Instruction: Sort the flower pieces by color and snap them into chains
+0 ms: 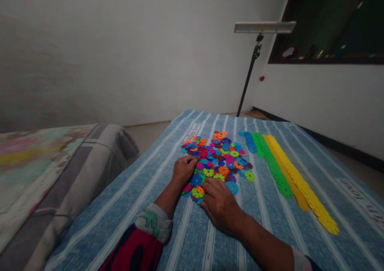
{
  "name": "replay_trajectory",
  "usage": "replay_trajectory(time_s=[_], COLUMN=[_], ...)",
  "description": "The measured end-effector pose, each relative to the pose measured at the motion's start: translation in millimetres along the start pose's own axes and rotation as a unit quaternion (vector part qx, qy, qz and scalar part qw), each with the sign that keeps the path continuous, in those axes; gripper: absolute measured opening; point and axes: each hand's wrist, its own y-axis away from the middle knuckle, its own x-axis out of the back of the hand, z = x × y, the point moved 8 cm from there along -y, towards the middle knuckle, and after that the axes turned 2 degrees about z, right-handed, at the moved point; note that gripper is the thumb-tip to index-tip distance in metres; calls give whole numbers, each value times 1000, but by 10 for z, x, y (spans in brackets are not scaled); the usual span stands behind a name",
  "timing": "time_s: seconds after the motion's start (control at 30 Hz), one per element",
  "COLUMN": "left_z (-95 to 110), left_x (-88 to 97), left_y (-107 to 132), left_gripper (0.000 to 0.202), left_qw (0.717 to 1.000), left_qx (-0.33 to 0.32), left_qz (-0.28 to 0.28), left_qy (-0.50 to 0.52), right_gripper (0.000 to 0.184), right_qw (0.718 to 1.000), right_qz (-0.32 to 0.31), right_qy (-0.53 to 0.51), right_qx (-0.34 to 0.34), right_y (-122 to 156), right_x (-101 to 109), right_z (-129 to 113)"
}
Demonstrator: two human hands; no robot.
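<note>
A loose pile of flower-shaped plastic discs [229,159] in many colours lies on the striped blue cloth [156,175]. At the pile's left edge rests my left hand [183,170], its thumb and fingers pinched together; whatever is between them is hidden. My right hand [221,201] is at the near edge of the pile with its fingers curled down among the discs, and I cannot make out what it grips. Just left of its fingertips lies a yellow-green disc [198,192]. A blue disc [196,179] sits between the two hands.
Right of the pile, overlapping discs lie in rows by colour: a short blue row [250,142], a green row [274,171], an orange-yellow row [288,177] and a long yellow row [309,187]. A lamp stand [249,75] rises behind the table. A cloth-covered surface [99,155] is at left.
</note>
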Motion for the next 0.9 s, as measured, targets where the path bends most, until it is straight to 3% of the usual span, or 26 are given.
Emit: replay_trajectory(time_s=[0.33, 0.43, 0.6, 0.77, 0.9], left_z=[-122, -115, -103, -90, -48], left_x=[37, 56, 76, 64, 52], left_y=[16, 17, 16, 27, 24], left_gripper=[25, 24, 23, 25, 24], left_qw=[990, 985, 982, 985, 995], left_qx=[94, 108, 112, 99, 53], left_qz=[31, 36, 43, 35, 27], left_qy=[100, 133, 148, 135, 86], right_gripper=[8, 27, 47, 41, 33], right_qw=[1000, 998, 993, 988, 986], right_qz=[-3, -36, -76, -63, -45], right_qy=[1, 25, 54, 79, 99], right_qx=[-16, -39, -76, -115, -130], right_y=[55, 56, 51, 79, 101], right_x=[25, -43, -122, -126, -112], right_z=[79, 92, 136, 286, 364])
